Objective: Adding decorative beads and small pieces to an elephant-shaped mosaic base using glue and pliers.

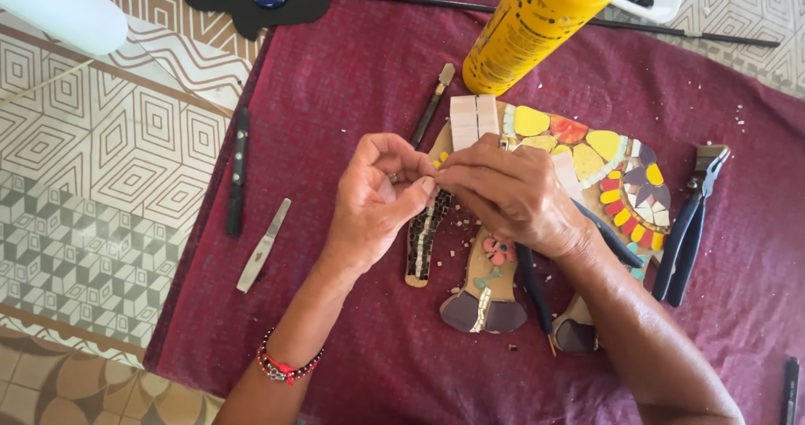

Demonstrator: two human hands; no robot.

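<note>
Fingertips of my left hand [379, 197] and right hand [503, 192] pinch together over the mosaic elephant [587, 173], closed on something too small to tell; black-handled nippers [537, 287] under my right palm run lengthwise toward me, right hand nearer the elephant's body

- We see a matt, finely textured maroon cloth [352, 98].
- The mosaic piece [587, 152] shows glossy tile bits on bare wood.
- Far off, our yellow bottle [528, 27] looks like smooth plastic.
- The blade [264, 245] at left looks like dull metal.
</note>
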